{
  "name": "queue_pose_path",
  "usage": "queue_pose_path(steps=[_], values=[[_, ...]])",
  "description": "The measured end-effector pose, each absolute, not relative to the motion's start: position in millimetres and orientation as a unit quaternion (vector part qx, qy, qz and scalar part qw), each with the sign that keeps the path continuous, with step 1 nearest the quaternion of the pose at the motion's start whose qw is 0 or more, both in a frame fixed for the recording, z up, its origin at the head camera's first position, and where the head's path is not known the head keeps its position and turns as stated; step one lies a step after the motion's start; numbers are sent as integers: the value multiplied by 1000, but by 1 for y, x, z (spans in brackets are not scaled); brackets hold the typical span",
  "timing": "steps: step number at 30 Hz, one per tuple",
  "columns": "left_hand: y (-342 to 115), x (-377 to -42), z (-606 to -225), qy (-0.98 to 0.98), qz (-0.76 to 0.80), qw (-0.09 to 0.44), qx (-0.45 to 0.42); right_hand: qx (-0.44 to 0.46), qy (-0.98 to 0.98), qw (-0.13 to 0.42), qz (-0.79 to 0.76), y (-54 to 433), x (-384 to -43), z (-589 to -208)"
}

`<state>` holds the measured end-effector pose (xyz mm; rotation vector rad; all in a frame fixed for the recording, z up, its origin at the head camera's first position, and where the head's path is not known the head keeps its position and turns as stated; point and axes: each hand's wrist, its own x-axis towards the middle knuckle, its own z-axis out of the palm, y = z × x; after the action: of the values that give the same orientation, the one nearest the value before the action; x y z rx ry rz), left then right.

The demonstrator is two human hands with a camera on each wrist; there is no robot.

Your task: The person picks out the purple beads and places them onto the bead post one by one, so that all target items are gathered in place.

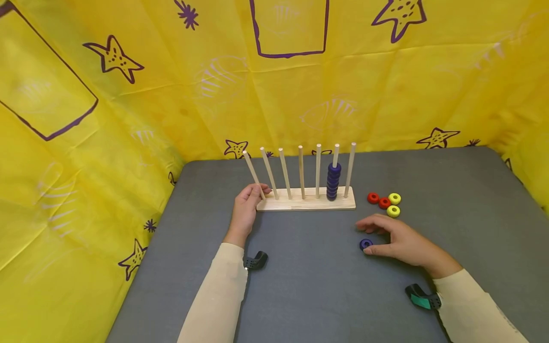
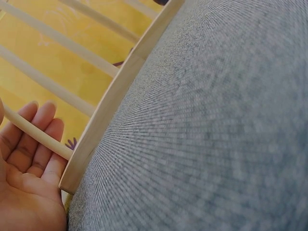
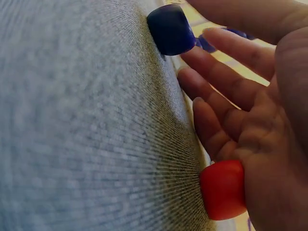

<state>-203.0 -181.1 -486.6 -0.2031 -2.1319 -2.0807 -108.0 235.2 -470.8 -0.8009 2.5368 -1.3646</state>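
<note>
A wooden stand (image 1: 291, 205) with a row of upright pegs stands on the grey table. Several dark blue rings (image 1: 332, 182) are stacked on its second peg from the right. My left hand (image 1: 248, 206) holds the stand's left end, its fingers behind the leftmost peg (image 2: 41, 137). My right hand (image 1: 401, 240) hovers low over the table, thumb and fingers spread. A loose dark blue ring (image 1: 366, 245) lies by the thumb tip, between thumb and fingers; contact is unclear. In the right wrist view, a red ring (image 3: 223, 190) sits on the table beside the palm.
Right of the stand, two red rings (image 1: 373, 198) and two yellow rings (image 1: 394, 198) lie in a cluster beyond the right hand. A yellow printed cloth (image 1: 274, 95) hangs behind the table and along its sides.
</note>
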Motion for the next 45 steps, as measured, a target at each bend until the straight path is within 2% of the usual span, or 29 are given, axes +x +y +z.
queue_pose_path(steps=[6, 22, 45], values=[[-181, -203, -487, -711, -696, 78, -65, -283, 866, 90, -402, 234, -110, -469], [-182, -204, -487, -709, -698, 77, -66, -264, 877, 62, -396, 231, -109, -468], [-181, -202, -484, -716, -692, 74, -56, -256, 870, -42, -418, 233, -112, -477]])
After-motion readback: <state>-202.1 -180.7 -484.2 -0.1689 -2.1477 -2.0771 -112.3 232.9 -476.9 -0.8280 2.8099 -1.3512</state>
